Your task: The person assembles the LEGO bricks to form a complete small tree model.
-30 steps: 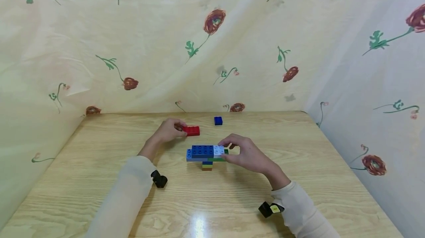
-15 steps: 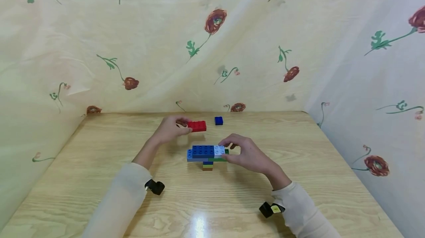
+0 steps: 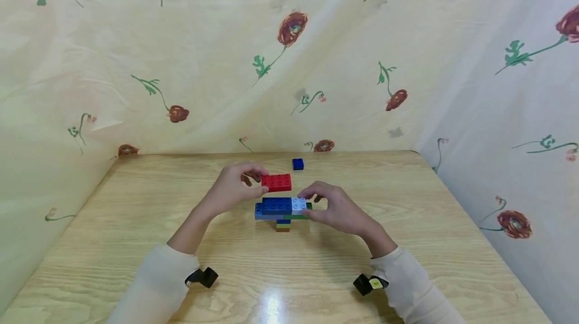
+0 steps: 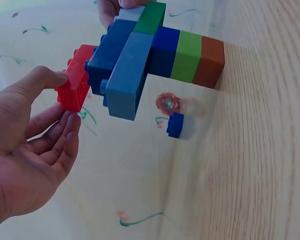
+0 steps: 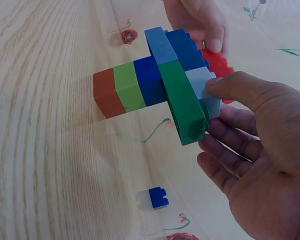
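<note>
My left hand pinches a red toy brick between thumb and fingers, held in the air just above and behind a brick structure. That structure stands on a column of orange-brown, lime and blue bricks. Across the column lie a light blue brick and a green brick. On top of these sit a long dark blue brick and a pale, whitish brick. My right hand pinches the pale brick at the structure's right end.
A small dark blue brick lies alone on the wooden table near its back edge. Flowered cloth hangs behind the table and along its sides. Each sleeve carries a black wrist camera.
My left hand has lifted the red brick off the table and carried it right and toward the structure. The right hand has stayed in place on the pale brick.
</note>
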The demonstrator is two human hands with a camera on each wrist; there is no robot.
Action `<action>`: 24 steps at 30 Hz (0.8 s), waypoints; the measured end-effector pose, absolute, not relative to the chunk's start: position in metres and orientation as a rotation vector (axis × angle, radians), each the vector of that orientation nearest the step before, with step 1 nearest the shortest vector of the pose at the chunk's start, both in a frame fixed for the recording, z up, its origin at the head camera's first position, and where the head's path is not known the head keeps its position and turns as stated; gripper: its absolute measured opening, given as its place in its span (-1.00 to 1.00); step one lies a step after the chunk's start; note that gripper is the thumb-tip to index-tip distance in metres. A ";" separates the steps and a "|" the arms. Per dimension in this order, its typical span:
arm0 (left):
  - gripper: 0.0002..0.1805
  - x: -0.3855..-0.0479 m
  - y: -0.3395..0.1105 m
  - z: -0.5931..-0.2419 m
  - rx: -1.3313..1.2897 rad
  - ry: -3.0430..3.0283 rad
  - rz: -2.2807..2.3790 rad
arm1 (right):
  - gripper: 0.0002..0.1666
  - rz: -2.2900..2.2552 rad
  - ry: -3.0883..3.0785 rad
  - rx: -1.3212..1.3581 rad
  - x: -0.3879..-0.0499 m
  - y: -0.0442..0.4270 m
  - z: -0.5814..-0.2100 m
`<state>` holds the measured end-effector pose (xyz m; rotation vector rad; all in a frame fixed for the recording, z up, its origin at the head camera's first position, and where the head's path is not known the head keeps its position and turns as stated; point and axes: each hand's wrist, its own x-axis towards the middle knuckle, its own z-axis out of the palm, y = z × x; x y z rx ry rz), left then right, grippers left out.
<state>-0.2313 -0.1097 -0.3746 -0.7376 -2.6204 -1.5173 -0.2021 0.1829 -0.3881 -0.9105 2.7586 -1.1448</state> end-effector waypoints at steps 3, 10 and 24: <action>-0.67 -0.225 -0.109 -0.373 -0.763 -2.630 -1.532 | -0.60 -1.143 2.760 -0.910 -0.202 0.183 -0.388; -0.67 -0.215 -0.103 -0.372 -0.810 -2.646 -1.548 | -0.57 -1.134 2.764 -0.909 -0.201 0.183 -0.387; -0.68 -0.205 -0.095 -0.376 -0.854 -2.691 -1.442 | -0.58 -1.116 2.785 -0.911 -0.203 0.185 -0.387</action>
